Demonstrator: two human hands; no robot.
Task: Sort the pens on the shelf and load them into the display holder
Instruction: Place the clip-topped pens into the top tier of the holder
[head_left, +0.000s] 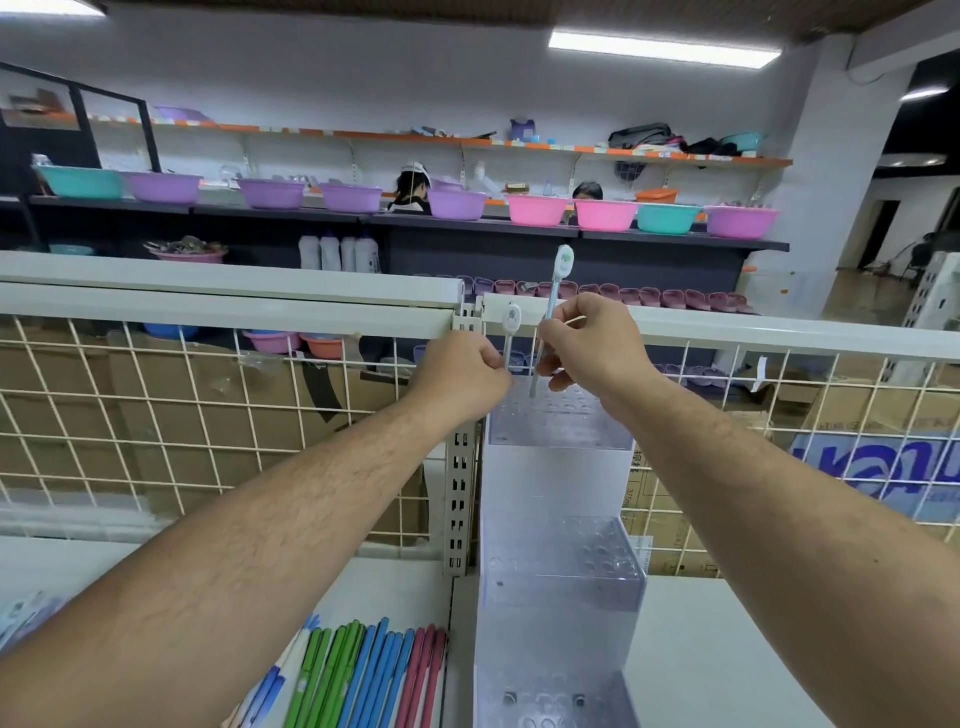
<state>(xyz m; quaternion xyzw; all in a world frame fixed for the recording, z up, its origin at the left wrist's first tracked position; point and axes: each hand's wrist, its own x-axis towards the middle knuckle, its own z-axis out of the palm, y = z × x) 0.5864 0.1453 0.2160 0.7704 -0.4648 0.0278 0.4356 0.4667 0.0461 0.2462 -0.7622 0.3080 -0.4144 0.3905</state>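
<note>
While both arms reached to the top tier (561, 421) of the clear display holder (558, 551): left hand (462, 376), fingers (491, 359) pinching a white pen (510, 322) upright at the tier's left edge; right hand (587, 338), fingers (560, 321) pinching a pale blue pen (551, 299), tip down at the tier's holes. Loose pens (363, 670), green, blue and pink, lay on the shelf (727, 649), lower left

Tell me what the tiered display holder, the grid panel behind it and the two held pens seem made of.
The display holder: likely clear acrylic, glossy; the shelf shows through it and its edges catch light.
The grid panel: seemingly steel wire with a cream coating; thin, straight, crossed rods.
The left pen and the right pen: probably plastic, smooth pale barrels; too small to be sure.
</note>
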